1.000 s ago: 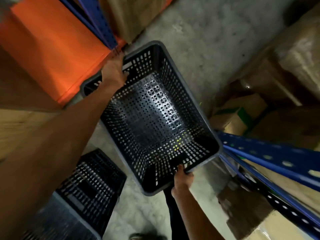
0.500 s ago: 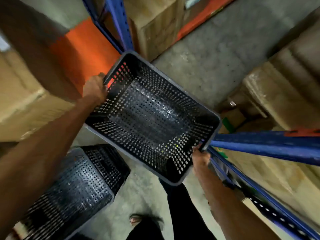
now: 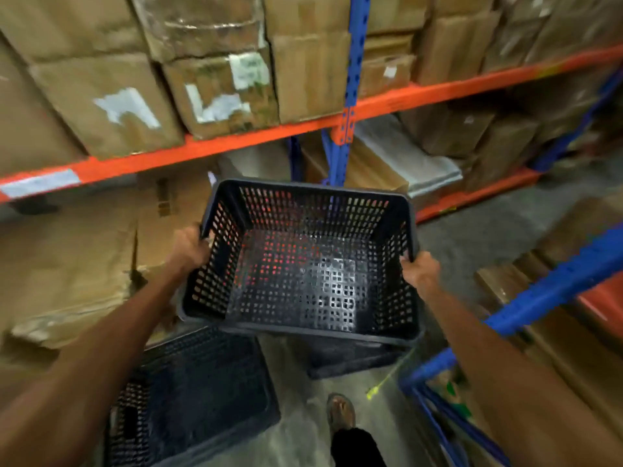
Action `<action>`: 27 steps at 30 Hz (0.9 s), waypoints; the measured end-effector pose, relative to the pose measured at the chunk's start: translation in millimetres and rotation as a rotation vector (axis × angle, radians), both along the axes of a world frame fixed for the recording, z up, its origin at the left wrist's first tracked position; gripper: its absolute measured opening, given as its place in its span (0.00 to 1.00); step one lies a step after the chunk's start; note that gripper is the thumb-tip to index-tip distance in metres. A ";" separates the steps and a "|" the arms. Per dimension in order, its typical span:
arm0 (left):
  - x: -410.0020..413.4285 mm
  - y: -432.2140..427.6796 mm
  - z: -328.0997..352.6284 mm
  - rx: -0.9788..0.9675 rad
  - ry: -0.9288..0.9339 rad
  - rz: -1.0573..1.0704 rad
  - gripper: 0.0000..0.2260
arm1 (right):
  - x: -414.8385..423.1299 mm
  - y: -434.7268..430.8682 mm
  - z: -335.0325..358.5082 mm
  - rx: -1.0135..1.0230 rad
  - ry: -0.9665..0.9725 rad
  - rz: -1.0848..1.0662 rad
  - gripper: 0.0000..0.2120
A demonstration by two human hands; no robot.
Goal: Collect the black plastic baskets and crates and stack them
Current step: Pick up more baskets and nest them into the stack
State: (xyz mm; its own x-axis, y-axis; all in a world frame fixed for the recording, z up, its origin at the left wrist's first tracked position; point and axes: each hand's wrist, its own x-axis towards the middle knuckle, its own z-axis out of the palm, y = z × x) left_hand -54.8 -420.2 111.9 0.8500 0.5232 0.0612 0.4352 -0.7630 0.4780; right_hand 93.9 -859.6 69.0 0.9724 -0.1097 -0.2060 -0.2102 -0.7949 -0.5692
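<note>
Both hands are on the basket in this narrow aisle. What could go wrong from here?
1. The left hand and right hand grip only the rim of the black basket, so it might tip or slip.
2. The blue rack beam juts close on the right; a swing could clip it.
3. A second basket lies on the floor near the foot: a trip risk.

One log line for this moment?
carry | left hand grips basket | right hand grips basket | lower-left basket on floor
</note>
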 end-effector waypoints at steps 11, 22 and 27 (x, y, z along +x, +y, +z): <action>-262.7 63.1 4.7 -0.017 0.077 0.382 0.11 | -142.5 140.7 12.4 -0.071 -0.097 0.363 0.20; -379.4 123.1 -72.5 -0.210 0.122 0.702 0.13 | -215.2 264.7 -77.0 -0.049 0.022 0.451 0.15; -378.2 149.4 -99.4 -0.290 0.091 0.770 0.10 | -212.4 301.9 -110.7 -0.106 0.041 0.479 0.15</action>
